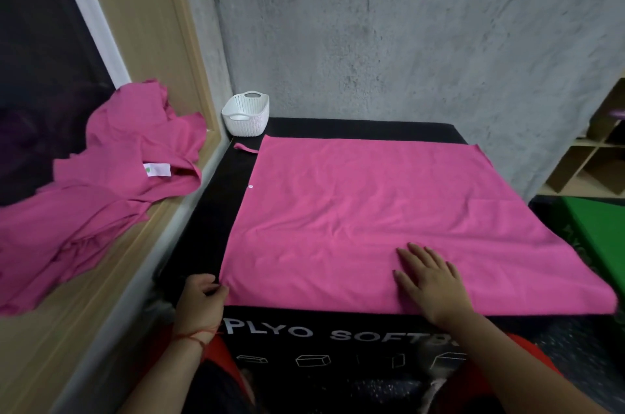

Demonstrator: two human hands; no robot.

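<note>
A pink towel [389,210] lies spread flat over the top of a black box [209,210] in front of me. My left hand [201,295] pinches the towel's near left corner at the box's front edge. My right hand [431,281] lies flat on the towel near its front edge, fingers straight and spread. A small pink loop strap [246,148] sticks out from the towel's far left corner, and a white snap button [250,187] sits on the left edge.
A heap of more pink towels [111,183] lies on the wooden window ledge at the left. A white woven basket [246,114] stands at the box's far left corner against the grey wall. Wooden shelves [595,156] and a green surface [602,231] are at the right.
</note>
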